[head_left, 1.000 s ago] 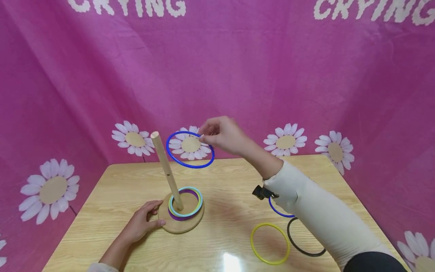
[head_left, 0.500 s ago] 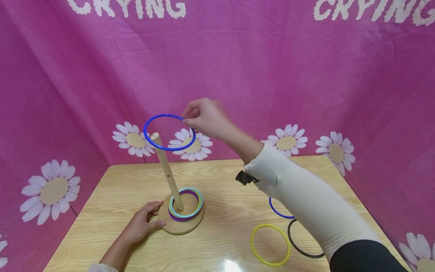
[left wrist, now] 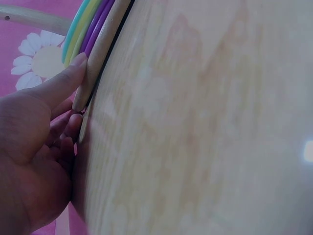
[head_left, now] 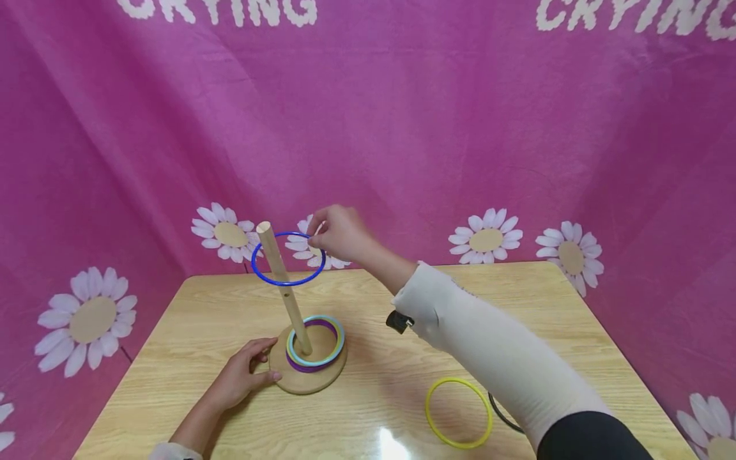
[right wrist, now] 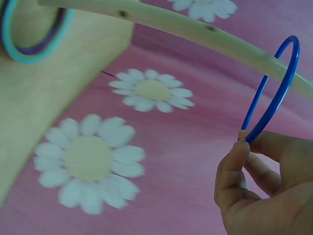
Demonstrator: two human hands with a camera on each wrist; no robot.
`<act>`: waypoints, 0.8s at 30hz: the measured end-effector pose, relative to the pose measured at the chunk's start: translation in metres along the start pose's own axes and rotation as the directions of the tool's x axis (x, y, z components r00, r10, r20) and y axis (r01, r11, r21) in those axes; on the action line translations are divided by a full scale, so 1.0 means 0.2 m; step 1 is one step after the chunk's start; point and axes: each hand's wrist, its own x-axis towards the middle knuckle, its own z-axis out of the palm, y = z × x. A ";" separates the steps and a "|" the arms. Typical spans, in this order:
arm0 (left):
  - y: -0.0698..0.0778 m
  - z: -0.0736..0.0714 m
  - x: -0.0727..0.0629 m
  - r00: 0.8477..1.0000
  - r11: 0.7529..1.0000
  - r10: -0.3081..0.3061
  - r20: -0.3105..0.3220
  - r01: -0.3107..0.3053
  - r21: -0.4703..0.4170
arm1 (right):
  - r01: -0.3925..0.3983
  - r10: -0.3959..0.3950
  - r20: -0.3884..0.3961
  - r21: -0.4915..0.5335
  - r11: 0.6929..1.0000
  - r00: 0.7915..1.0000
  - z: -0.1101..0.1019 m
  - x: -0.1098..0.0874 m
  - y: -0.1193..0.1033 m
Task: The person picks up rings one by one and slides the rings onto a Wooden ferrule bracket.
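My right hand point(head_left: 340, 235) pinches a thin blue ring point(head_left: 290, 283) between thumb and fingertips. The ring encircles the upper part of an upright wooden peg point(head_left: 295, 314), seen also in the right wrist view, where the blue ring point(right wrist: 280, 98) goes round the peg point(right wrist: 166, 17). The peg rises from a round wooden base point(head_left: 305, 386). Around its foot lie stacked light blue point(head_left: 343, 338), yellow-green and purple rings. My left hand point(head_left: 240, 378) holds the base's left edge; in the left wrist view its thumb lies on top and its fingers curl at the rim.
A yellow ring point(head_left: 487, 418) lies on the wooden table point(head_left: 368, 409) toward the right front. Beside it a black ring point(head_left: 506, 418) is partly hidden by the right sleeve point(head_left: 489, 345). A pink curtain point(head_left: 402, 128) with daisies hangs around the table.
My right hand has carried the blue ring left, up over the peg's top, then down around the peg. The left hand stays on the base. The sleeve now covers another blue ring at right.
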 end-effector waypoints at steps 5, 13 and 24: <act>-0.01 0.00 0.00 1.000 1.000 0.028 -0.013 -0.028 -0.013 | -0.016 0.016 0.011 -0.008 1.000 1.000 0.13 -0.03 0.13; -0.01 0.01 0.00 1.000 1.000 0.018 -0.023 -0.018 0.001 | -0.042 0.041 0.011 0.035 0.999 0.999 0.30 -0.09 0.29; -0.01 0.01 0.00 0.999 1.000 0.020 -0.026 -0.020 0.000 | -0.125 0.126 -0.007 0.036 0.991 0.992 0.50 -0.17 0.51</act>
